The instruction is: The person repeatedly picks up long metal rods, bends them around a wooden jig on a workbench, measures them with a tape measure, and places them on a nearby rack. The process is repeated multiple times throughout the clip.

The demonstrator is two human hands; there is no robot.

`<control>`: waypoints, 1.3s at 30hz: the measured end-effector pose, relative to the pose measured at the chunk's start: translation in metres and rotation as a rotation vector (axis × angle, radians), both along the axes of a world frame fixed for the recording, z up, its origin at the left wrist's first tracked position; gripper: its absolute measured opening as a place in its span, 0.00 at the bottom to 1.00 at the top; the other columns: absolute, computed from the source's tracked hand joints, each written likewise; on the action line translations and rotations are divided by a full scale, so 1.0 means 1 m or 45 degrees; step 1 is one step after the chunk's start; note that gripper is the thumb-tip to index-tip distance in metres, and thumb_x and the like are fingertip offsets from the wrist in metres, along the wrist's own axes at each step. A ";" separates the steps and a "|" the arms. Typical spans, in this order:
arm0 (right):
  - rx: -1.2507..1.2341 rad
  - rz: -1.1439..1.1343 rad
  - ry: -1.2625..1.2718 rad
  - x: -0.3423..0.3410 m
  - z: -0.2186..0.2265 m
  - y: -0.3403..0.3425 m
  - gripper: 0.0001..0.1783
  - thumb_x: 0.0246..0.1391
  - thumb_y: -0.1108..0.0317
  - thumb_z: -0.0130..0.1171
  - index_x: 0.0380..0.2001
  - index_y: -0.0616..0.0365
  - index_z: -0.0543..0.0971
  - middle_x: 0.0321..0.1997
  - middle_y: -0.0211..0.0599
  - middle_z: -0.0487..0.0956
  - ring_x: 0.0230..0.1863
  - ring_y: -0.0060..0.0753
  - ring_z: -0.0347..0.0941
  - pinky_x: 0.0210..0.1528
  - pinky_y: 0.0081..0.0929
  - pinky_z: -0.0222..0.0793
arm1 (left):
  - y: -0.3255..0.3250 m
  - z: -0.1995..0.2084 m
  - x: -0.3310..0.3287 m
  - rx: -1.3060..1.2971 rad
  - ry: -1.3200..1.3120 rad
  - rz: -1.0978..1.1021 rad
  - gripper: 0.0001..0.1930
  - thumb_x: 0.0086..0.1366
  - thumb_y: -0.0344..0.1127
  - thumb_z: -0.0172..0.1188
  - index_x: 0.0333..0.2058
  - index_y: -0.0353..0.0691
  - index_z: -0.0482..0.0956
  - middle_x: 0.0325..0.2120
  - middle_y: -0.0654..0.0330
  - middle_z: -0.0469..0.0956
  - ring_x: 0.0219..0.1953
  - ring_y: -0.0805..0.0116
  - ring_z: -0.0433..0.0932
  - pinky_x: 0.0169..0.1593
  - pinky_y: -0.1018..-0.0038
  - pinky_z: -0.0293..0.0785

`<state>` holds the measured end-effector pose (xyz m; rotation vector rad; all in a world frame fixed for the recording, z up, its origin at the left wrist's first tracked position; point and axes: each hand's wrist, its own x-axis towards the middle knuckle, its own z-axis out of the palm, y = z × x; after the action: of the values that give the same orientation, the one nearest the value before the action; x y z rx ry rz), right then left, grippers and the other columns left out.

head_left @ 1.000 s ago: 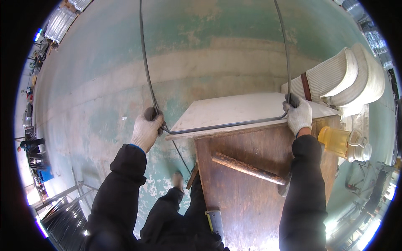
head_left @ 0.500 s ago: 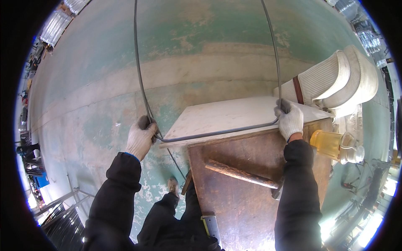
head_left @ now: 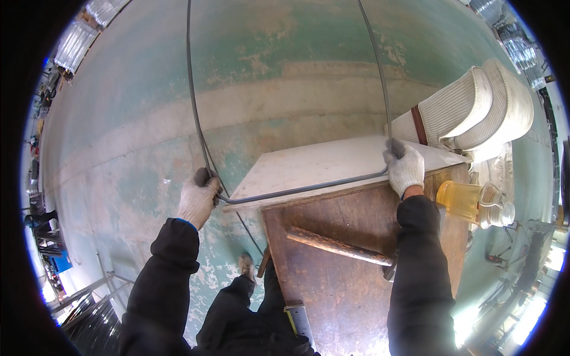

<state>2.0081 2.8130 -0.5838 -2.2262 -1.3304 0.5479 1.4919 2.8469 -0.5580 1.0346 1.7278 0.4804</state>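
Observation:
A bent grey metal rod (head_left: 297, 193) forms a U-shaped frame whose two long sides run away toward the far edge of the view. Its crosspiece lies along the near edge of a pale board (head_left: 320, 161). My left hand (head_left: 199, 194), in a white knit glove with grey fingertips, grips the rod at the left bend, beyond the board's corner. At the right bend, my right hand (head_left: 406, 165) is closed on the rod above the board, in a matching glove. Beneath my right forearm, a hammer with a worn wooden handle (head_left: 338, 244) lies on the brown wooden tabletop (head_left: 332, 296); its head is partly hidden.
A glass jug of yellow liquid (head_left: 463, 200) stands by the table's right side. Beyond it are bundled white ribbed gloves (head_left: 457, 110) held by a brown band. A metal piece with a yellow strip (head_left: 298, 320) sits at the near left table edge. Metal racks (head_left: 89, 302) stand at lower left.
The rod frame has shifted slightly to the left, with both hands still gripping it. The hammer and jug look unmoved apart from a small shift of the view.

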 end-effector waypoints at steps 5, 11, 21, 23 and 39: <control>-0.011 0.014 -0.011 -0.001 0.005 0.001 0.21 0.68 0.65 0.70 0.61 0.60 0.92 0.57 0.58 0.93 0.63 0.60 0.90 0.68 0.46 0.83 | -0.002 0.000 -0.002 0.017 -0.056 0.025 0.06 0.81 0.31 0.64 0.49 0.35 0.83 0.32 0.61 0.83 0.26 0.72 0.76 0.31 0.70 0.72; 0.070 -0.057 0.294 0.006 0.008 -0.011 0.21 0.69 0.71 0.74 0.61 0.67 0.91 0.57 0.55 0.95 0.62 0.48 0.93 0.67 0.41 0.85 | -0.011 0.004 -0.013 0.178 -0.066 -0.009 0.05 0.83 0.32 0.64 0.48 0.36 0.83 0.31 0.60 0.84 0.24 0.72 0.77 0.29 0.69 0.72; 0.179 -0.069 0.647 -0.035 0.141 -0.046 0.23 0.69 0.77 0.74 0.64 0.77 0.87 0.51 0.49 0.95 0.46 0.33 0.91 0.52 0.32 0.86 | -0.053 0.148 -0.074 0.176 -0.354 -0.058 0.08 0.80 0.33 0.66 0.47 0.34 0.84 0.30 0.58 0.85 0.26 0.70 0.79 0.31 0.70 0.74; 0.212 -0.027 0.717 -0.050 0.154 -0.052 0.21 0.72 0.80 0.72 0.64 0.77 0.85 0.48 0.46 0.93 0.44 0.33 0.90 0.48 0.32 0.86 | -0.079 0.182 -0.100 0.173 -0.519 -0.066 0.08 0.80 0.34 0.68 0.47 0.34 0.83 0.31 0.56 0.85 0.27 0.69 0.80 0.32 0.70 0.75; 0.562 -0.190 2.429 -0.355 0.136 -0.130 0.19 0.77 0.60 0.68 0.58 0.65 0.85 0.49 0.46 0.89 0.49 0.48 0.88 0.51 0.48 0.86 | -0.271 0.422 -0.176 0.514 -2.100 -0.372 0.19 0.58 0.13 0.79 0.42 0.36 0.80 0.36 0.45 0.84 0.32 0.53 0.82 0.34 0.56 0.71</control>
<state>1.6526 2.6831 -0.4479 -0.6160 -0.1339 1.4808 1.3156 2.5757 -0.1362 0.6817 0.0127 1.0802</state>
